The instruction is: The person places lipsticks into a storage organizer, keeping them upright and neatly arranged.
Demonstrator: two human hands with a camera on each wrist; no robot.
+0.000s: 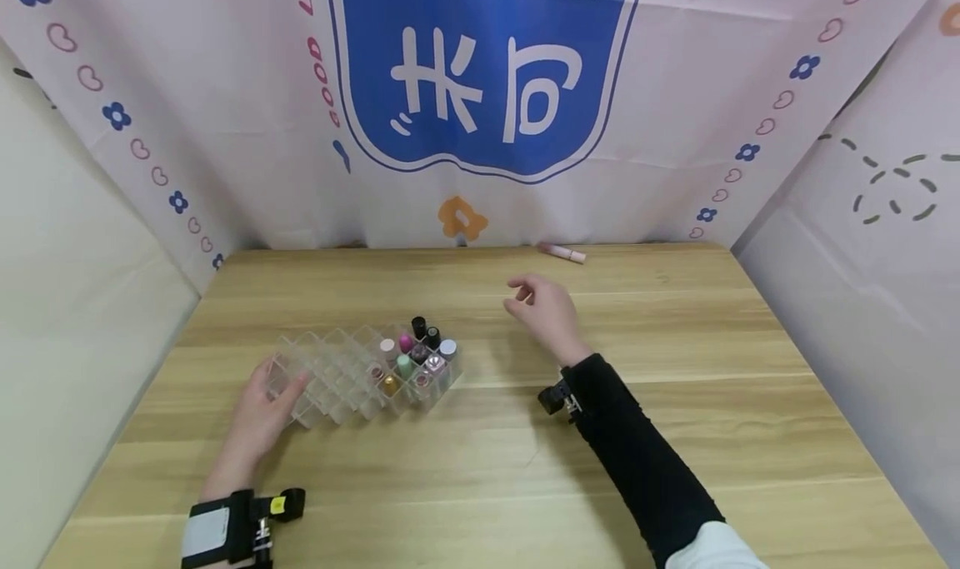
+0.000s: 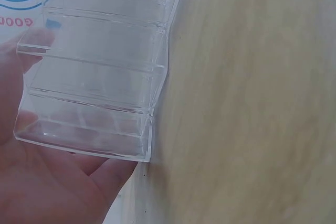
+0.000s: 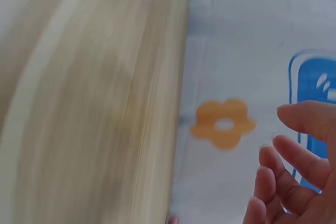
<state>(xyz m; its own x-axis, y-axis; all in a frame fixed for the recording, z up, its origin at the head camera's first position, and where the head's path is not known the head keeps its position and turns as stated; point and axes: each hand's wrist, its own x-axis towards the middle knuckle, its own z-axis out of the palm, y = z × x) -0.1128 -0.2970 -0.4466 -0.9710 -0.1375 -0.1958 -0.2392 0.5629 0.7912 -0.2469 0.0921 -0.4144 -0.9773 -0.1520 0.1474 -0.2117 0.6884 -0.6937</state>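
A clear plastic lipstick organizer with diamond-shaped compartments sits on the left part of the table. My left hand grips its left end, the thumb on the near side and the fingers on the far side; the left wrist view shows the hand around the transparent end wall. Several small capped tubes and bottles in black, pink, green, gold and white stand in its right compartments. To the right, my right hand hovers over the table, fingers loosely bent and nothing between them. Beyond it lies a pale pink tube.
The wooden table meets a white printed cloth along its back edge, close behind the pink tube. White cloth walls flank the table on both sides. An orange flower print shows in the right wrist view.
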